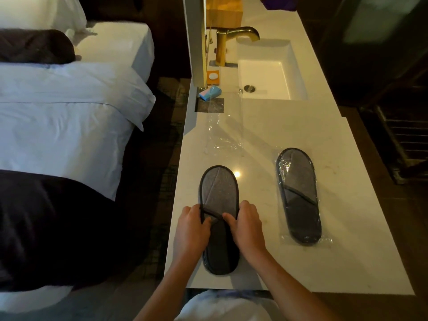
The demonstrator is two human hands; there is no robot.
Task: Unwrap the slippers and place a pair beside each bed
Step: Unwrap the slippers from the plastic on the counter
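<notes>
The bare grey slippers (218, 205) lay flat on the white surface (347, 228), long way pointing away from the person. The left hand (193, 224) and right hand (246, 224) pinched their dark strap with closed fingers (228, 217). Right of the fingers, well apart, lay a wrapped pair (298, 195) in shiny plastic, pointing the same way.

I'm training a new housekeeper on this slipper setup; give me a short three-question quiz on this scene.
1. True or false: the grey fabric slipper pair on the right is already out of its clear plastic wrap.
2. What do the left hand and right hand grip? A) brass faucet B) unwrapped grey slipper pair C) blue soap packet
3. Fill in: the empty clear plastic wrapper lies on the white stone ___.

Key: 1 false; 2 B; 3 countertop.
</notes>
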